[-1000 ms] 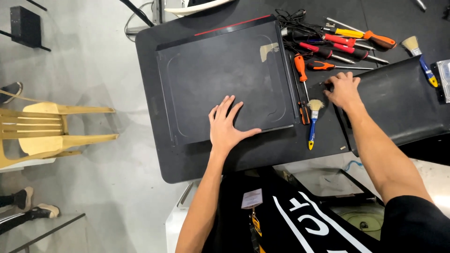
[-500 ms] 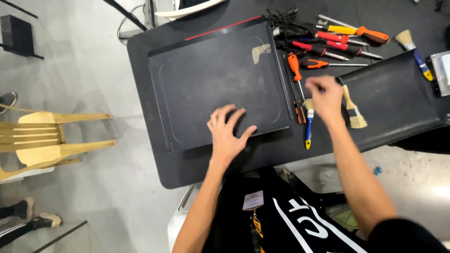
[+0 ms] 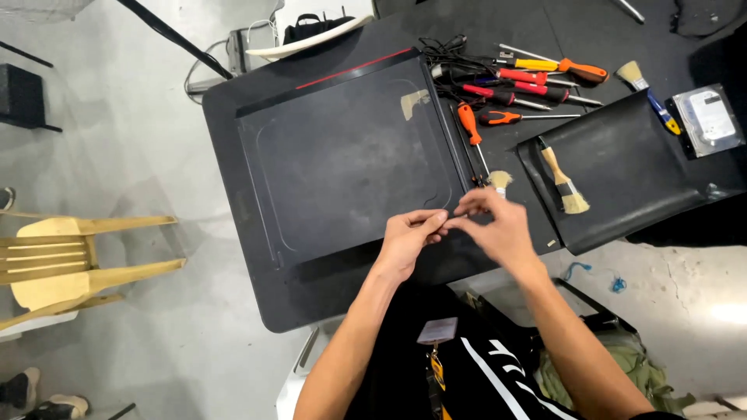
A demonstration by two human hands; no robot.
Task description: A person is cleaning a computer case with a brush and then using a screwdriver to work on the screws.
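Single head view looked almost straight down from above, fairly high over desk. Both hands sat near frame centre; floor and wooden chair filled left side.

Bench: black. Flat panel: dusty matt black, tan tape patch. Screwdrivers: red, orange, yellow handles. Paintbrush: pale wood, cream bristles. Chair: yellow. Floor: grey.
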